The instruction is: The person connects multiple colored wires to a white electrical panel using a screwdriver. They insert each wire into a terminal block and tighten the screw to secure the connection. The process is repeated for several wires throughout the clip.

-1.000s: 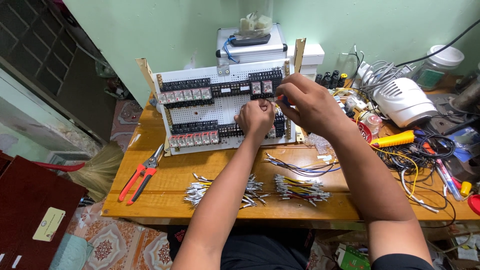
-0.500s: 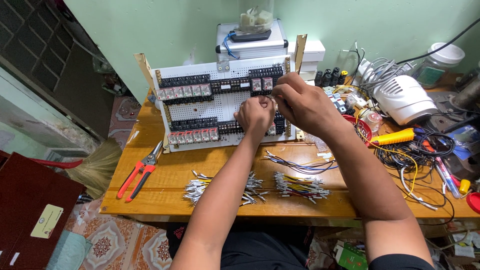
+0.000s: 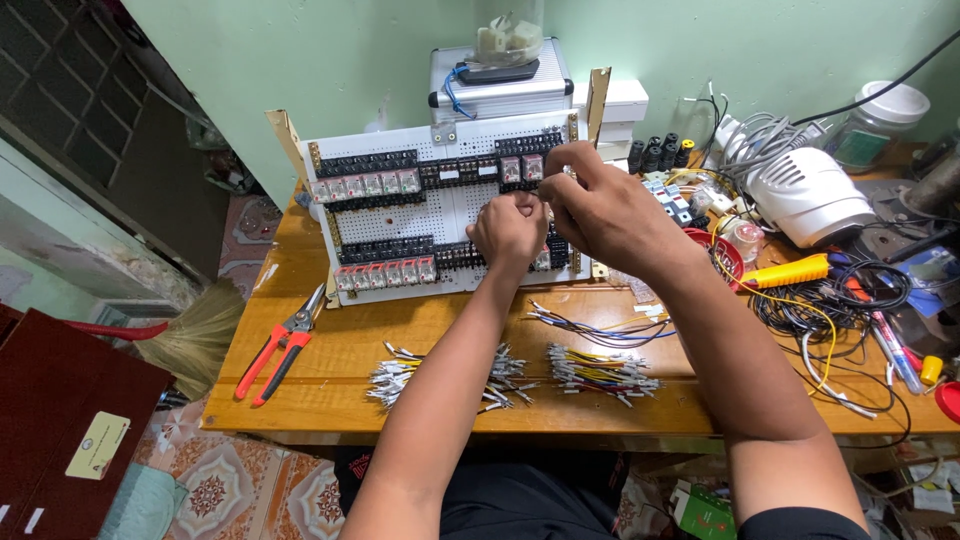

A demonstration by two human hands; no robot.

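A white perforated panel leans upright at the back of the wooden table, carrying rows of black terminal blocks and clear relays. My left hand is closed in a fist against the panel's middle right, pinching something small that I cannot make out. My right hand curls over the panel's right side, fingertips at the upper relays. Bundles of short cut wires lie on the table in front of the panel.
Red-handled cutters lie at the table's left. A silver case stands behind the panel. On the right sit a white appliance, a yellow tool, tangled cables and a jar. A broom leans lower left.
Both hands stay at the panel's right side; the right hand's fingers have shifted slightly at the upper relays. Nothing else has moved.
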